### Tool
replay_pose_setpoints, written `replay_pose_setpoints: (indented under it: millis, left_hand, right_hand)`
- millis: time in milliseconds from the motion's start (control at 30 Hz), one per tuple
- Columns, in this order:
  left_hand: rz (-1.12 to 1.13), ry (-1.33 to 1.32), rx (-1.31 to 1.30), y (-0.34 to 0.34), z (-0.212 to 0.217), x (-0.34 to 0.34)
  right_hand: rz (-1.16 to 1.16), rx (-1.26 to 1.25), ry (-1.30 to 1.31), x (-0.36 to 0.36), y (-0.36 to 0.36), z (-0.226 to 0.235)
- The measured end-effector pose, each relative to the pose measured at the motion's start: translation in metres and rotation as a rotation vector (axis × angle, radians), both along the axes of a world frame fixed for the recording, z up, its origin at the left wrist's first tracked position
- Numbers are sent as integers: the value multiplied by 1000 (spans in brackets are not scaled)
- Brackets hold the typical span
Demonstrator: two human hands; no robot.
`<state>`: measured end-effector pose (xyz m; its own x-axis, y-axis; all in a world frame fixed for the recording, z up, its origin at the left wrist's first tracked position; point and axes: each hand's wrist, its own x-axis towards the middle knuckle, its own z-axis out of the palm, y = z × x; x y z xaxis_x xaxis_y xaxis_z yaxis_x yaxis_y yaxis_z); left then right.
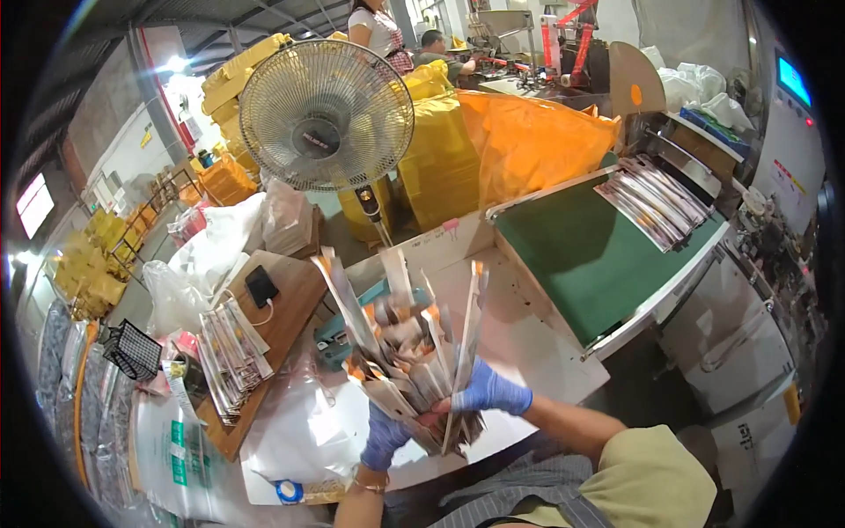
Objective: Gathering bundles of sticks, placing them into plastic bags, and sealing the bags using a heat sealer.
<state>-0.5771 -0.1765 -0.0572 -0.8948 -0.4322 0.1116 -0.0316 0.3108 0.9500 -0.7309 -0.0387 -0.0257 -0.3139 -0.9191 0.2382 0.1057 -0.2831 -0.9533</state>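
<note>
Between my two hands is a thick bundle of flat printed packets [407,352], white and brown with orange tips. The packets stand upright and fan apart at the top, some leaning outward. My left hand [385,437], in a blue-purple glove, closes round the bundle's lower left side. My right hand [489,388], gloved alike, grips it from the right, with bare fingertips showing near the bottom. The bundle is over a white worktable [290,440]. Behind it sits a teal object [334,341], partly hidden by the packets.
A green conveyor belt [572,264] at right carries a row of similar packets [656,202]. On a wooden board [295,312] at left lie a phone [261,287] and more packets [231,356]. A standing fan [326,114] rises ahead. A tape roll [288,491] lies near the front edge.
</note>
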Motion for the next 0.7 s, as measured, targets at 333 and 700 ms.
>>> replay_pose_setpoints:
  millis: [333,700]
  left_hand:
    - [-50,108,-1016,-25,-26,-39]
    - [-359,539,534,-1,41,-55]
  right_hand:
    - [10,-169,416,-17,-28,-4]
    - [-54,-406,421,-30,-41,2]
